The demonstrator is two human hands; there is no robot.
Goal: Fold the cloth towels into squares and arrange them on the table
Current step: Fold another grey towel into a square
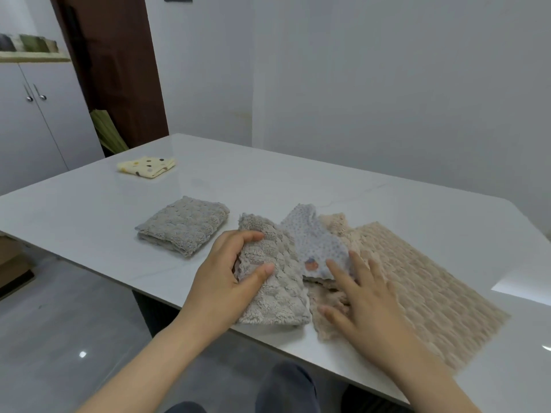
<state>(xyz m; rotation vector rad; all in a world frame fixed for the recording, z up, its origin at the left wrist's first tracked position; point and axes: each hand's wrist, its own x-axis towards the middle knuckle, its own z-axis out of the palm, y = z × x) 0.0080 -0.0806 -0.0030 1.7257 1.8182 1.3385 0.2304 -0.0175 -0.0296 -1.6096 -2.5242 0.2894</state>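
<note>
L hand (226, 272) pinched the fluffy grey towel (277, 299) betw. thumb & curled fingers, at the table's near edge. R hand (360, 296) lay flat, fingers spread, on the beige towel (417, 281), index touching the blue-dotted cloth (313, 242). Folded grey square (185, 225) sat just left; yellow spotted square (147, 166) at the far-left corner. Table (298, 174): glossy white, faint veins. White wall (387, 84), dark brown door (119, 70), grey cabinet (29, 129) w/ 2 handles.

No readable text, label, brand, number or sign is appearing on any surface. The small orange mark (311, 265) on the pale blue dotted cloth towel (316, 239) is showing too blurred to read.
</note>
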